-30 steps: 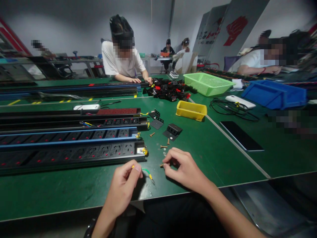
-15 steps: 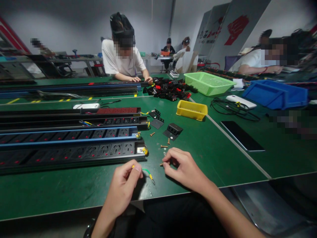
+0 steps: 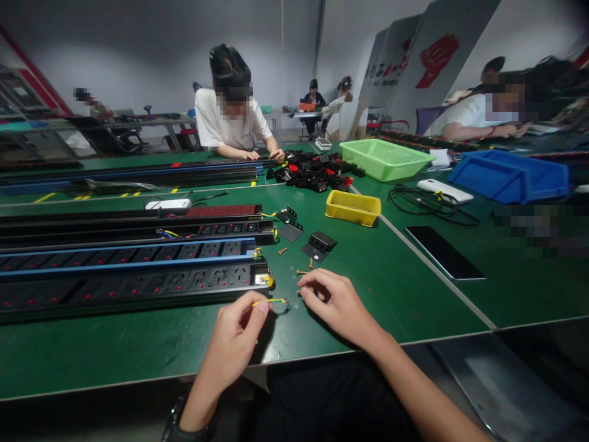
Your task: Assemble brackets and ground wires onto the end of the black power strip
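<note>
My left hand (image 3: 239, 325) pinches a short yellow-green wire (image 3: 271, 301) with a ring terminal at its free end, pointing right. Facing it, my right hand (image 3: 338, 304) has thumb and fingertips pressed together on a small brass-coloured screw (image 3: 299, 291); only its end shows. Beyond the fingers lie loose screws (image 3: 282, 251) and a black bracket (image 3: 319, 244). The nearest power strip (image 3: 197, 282), black with a row of sockets, ends just behind my left hand, with a yellow wire end (image 3: 269, 280) at its tip.
More strips, one blue-edged (image 3: 138, 252), lie behind. A yellow bin (image 3: 353, 209), green basket (image 3: 386, 159), blue bin (image 3: 510, 175), black cable (image 3: 414, 205) and dark phone (image 3: 444, 252) stand or lie to the right. Across the table, a person (image 3: 234, 116) leans over a pile of black parts (image 3: 317, 170).
The wire in my left hand has swung from drooping to nearly level, its ring end raised. My right hand has shifted slightly up and left with the screw.
</note>
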### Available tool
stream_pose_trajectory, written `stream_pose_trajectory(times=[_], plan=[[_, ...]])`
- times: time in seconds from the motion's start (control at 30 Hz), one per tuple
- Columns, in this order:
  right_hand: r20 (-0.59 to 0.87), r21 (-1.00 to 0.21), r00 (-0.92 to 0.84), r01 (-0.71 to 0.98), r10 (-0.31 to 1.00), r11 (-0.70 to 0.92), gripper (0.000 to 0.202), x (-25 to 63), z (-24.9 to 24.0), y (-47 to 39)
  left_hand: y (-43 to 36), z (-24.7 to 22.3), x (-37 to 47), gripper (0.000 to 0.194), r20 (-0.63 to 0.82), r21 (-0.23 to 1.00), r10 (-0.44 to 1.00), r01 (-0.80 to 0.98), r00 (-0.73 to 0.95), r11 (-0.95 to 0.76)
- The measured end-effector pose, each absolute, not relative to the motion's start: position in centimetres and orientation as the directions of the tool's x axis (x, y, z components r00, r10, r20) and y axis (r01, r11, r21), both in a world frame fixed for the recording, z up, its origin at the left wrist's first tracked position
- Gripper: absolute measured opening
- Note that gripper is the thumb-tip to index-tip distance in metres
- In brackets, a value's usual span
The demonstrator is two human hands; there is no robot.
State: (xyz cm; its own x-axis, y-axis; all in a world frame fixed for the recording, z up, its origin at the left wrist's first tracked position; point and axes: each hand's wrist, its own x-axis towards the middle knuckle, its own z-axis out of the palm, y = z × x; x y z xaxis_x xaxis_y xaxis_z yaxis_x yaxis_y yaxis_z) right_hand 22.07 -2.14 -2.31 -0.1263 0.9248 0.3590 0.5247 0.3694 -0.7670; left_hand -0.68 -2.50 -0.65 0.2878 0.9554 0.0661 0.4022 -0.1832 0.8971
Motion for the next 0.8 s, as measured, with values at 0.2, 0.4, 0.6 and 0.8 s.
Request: stream_pose_trajectory(times=[0.2, 0.4, 0.6, 0.8], plan=[[0.387, -0.758, -0.136, 0.516, 0.912, 0.399, 0.011, 22.09, -2.17, -2.13, -2.49, -0.55, -0.37, 0.035, 0.087, 0.806, 0.941, 0.532, 0.328, -0.260], [0.408, -0.744, -0.122, 0.530, 0.905, 0.407, 0.011, 22.05, -2.19, -2.26, -2.48, -0.26, -0.29, 0.032, 0.099, 0.784, 0.931, 0.549, 0.352, -0.291], [0.399, -0.743, -0.119, 0.539, 0.909, 0.397, 0.011, 22.13, -2.10, -2.35, -2.66, 0.02, -0.23, 0.033, 0.091, 0.781, 0.923, 0.548, 0.374, -0.299], [0.338, -0.833, -0.077, 0.440, 0.938, 0.336, 0.011, 21.72, -1.66, -2.71, -2.55, -0.25, -0.42, 0.035, 0.083, 0.848, 0.934, 0.467, 0.349, -0.250]])
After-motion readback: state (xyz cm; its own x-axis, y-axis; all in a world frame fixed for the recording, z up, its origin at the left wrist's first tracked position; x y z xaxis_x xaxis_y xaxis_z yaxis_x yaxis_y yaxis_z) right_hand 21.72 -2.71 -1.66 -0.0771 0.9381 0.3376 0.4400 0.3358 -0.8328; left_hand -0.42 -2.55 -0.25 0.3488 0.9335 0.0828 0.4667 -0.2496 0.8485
